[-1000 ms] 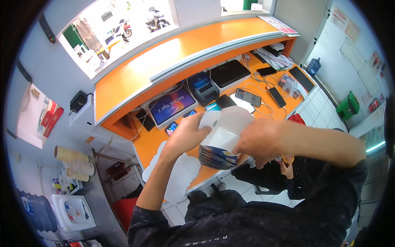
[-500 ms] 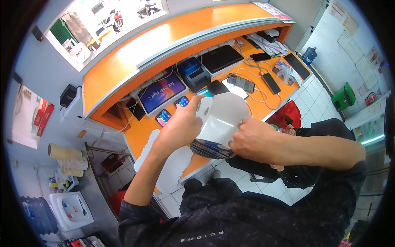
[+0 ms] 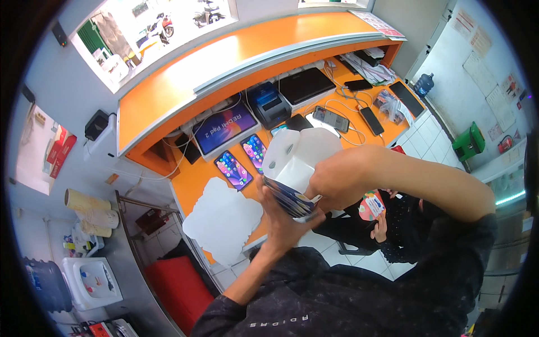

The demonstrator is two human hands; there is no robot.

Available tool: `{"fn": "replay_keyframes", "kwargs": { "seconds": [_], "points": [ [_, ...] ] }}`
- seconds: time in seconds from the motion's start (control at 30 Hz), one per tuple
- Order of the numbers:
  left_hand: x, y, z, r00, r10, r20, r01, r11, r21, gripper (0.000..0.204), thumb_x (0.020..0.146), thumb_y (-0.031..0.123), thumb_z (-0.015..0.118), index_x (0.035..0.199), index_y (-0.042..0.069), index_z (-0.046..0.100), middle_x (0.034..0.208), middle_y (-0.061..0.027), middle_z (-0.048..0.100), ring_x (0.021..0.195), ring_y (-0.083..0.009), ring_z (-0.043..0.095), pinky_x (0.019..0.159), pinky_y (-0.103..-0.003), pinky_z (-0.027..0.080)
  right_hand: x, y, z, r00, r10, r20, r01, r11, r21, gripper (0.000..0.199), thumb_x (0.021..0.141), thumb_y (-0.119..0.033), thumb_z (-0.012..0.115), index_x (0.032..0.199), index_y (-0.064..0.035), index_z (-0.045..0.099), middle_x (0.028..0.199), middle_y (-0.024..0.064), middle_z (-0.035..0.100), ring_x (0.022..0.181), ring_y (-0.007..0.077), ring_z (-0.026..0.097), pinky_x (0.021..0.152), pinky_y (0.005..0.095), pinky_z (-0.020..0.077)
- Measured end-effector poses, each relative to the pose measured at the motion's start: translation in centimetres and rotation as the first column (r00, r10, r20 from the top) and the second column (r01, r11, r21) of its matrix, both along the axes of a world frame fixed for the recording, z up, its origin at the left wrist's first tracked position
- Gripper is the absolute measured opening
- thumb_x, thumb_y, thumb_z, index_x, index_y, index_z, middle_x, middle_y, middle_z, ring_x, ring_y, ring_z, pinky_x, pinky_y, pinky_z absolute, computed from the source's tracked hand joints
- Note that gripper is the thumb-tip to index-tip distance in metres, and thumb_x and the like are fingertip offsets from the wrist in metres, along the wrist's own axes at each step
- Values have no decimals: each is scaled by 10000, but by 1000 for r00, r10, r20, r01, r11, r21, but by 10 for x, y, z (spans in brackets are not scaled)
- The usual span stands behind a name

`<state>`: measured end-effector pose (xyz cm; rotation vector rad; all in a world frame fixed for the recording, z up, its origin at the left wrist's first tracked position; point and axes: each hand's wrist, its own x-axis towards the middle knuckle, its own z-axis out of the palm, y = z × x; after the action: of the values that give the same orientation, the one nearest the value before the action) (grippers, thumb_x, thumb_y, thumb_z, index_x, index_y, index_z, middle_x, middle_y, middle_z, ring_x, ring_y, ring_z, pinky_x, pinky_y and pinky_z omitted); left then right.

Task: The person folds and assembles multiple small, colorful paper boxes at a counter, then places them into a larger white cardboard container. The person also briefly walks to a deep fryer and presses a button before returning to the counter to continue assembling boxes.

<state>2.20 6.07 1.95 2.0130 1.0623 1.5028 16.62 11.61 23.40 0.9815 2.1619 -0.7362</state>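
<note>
Flat cardboard sheet [image 3: 223, 219] on desk [image 3: 191, 174], left of held box [image 3: 295, 168].

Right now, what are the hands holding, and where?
Both hold a stack of flat white cardboard box blanks: left hand under its lower edge, right hand on its right side.

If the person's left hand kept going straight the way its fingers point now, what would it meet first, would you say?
The left hand already grips the folded cardboard box from below. Pushed further up and away, it would probably reach the two lit phones on the orange desk, though depth is unclear.
</note>
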Motion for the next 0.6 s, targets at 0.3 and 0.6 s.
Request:
{"fn": "replay_keyframes", "kwargs": {
  "seconds": [0.3,0.6],
  "points": [
    [-14,14,-9,999,-49,-4,47,984,-172,1480,459,323,972,1488,48,-56,1327,-278,303,1224,-452,378,1006,-552,357,-10,-21,-15,991,107,78,-117,982,147,241,911,-275,562,1081,-128,650,861,126,701,832,321,691,743,431,543],
    [-13,13,-12,994,-112,8,112,991,-80,1399,464,226,938,1501,40,18,1371,-262,344,1232,-441,389,1028,-544,338,-11,48,-25,939,-342,38,333,874,-355,432,868,-280,496,1209,-33,594,1197,180,616,1097,313,585,964,405,442]
  ]
}}
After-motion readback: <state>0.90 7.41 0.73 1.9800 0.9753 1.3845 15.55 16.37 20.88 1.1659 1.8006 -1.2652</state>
